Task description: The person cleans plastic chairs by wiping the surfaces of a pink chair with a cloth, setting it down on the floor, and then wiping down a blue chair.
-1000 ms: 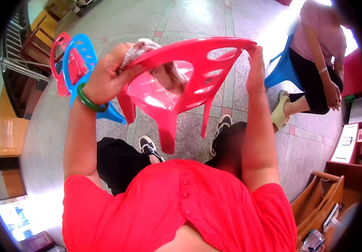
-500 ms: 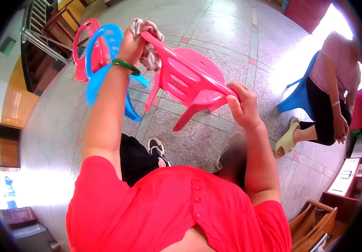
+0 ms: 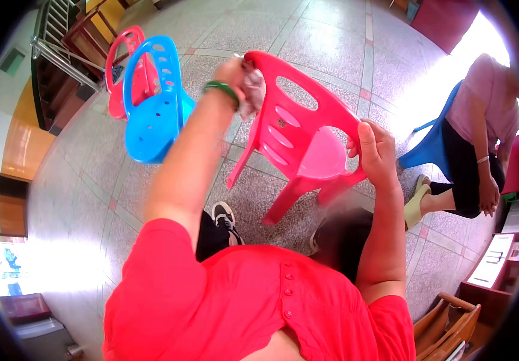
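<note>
A red plastic chair point(image 3: 289, 141) is tilted in front of me, its slotted backrest towards me. My right hand point(image 3: 376, 150) grips the right side of its back frame, thumb on top. My left hand point(image 3: 232, 75), a green bangle on its wrist, is closed on a crumpled pale, patterned cloth point(image 3: 252, 93). That cloth is pressed against the upper left edge of the backrest. My left fingers are partly blurred and hidden behind the cloth.
A blue chair point(image 3: 151, 135) and another red chair point(image 3: 132, 90) stand to the left. On the right, a person point(image 3: 482, 108) sits on a blue chair point(image 3: 437, 144). A wooden rack point(image 3: 446, 328) is at lower right, stairs point(image 3: 55, 72) at upper left.
The chair has been turned, showing more of its backrest, and has moved right and nearer. My left hand with the cloth has shifted right and down; my right hand has moved slightly right.
</note>
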Motion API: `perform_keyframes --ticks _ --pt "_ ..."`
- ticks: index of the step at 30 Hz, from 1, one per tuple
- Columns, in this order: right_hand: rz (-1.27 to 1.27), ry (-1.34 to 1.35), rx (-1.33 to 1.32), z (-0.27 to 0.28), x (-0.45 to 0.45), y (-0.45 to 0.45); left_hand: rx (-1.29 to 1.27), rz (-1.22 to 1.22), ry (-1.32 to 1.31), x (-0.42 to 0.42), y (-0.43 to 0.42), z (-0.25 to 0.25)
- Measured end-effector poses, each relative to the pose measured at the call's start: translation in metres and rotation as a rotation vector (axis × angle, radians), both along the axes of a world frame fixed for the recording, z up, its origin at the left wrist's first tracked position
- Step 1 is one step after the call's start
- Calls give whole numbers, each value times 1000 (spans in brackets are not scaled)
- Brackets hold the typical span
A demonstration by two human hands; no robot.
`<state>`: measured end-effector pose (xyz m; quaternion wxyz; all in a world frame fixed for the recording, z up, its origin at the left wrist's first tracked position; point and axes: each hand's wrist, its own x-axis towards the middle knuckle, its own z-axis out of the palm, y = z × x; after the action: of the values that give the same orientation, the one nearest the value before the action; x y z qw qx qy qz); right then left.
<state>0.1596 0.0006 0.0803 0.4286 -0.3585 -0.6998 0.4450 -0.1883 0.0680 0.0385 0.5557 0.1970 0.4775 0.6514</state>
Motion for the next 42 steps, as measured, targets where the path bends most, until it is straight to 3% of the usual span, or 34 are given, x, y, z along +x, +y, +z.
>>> perform_keyframes --ticks 1,3,4,9,13,15,17,23,25,28,29,31,33,35,36,38,39,42 --pt "24 -5 -42 1 0 2 1 2 -3 21 -5 11" --pt "26 -8 -25 3 5 6 194 240 345 65 -14 28" --pt "25 -9 -14 3 9 6 184 231 341 74 -8 23" --pt "-61 -39 -43 5 13 12 745 514 1486 132 -38 53" --pt "-95 -52 1 5 14 12 702 397 1527 195 -88 67" --pt "-91 -73 25 5 14 13 730 199 1497 231 -111 45" --pt "-105 138 17 -1 13 14 781 140 1536 248 -128 13" --pt "-222 16 122 -6 9 26 931 -204 1657 216 -128 -4" --pt "-212 7 -63 -5 2 26 906 -343 1555 200 -131 -21" --pt "-192 22 -32 -10 4 34 415 -604 1137 154 -152 -16" --pt "-182 -5 -32 -8 6 33 242 -549 962 143 -161 5" --pt "-184 6 -57 -9 8 33 149 -419 554 122 -161 36" --pt "-192 52 -60 -10 7 36 193 -294 530 106 -149 78" --pt "-197 54 -27 -11 5 37 499 -124 466 103 -122 95" --pt "-210 55 -3 -11 5 37 501 -123 465 104 -109 94" --pt "-202 -21 63 -11 6 38 501 43 943 112 -74 86" --pt "-191 -95 127 -11 6 39 843 253 1224 115 -43 57" --pt "-231 -99 108 -6 11 41 847 345 1333 144 -41 18"
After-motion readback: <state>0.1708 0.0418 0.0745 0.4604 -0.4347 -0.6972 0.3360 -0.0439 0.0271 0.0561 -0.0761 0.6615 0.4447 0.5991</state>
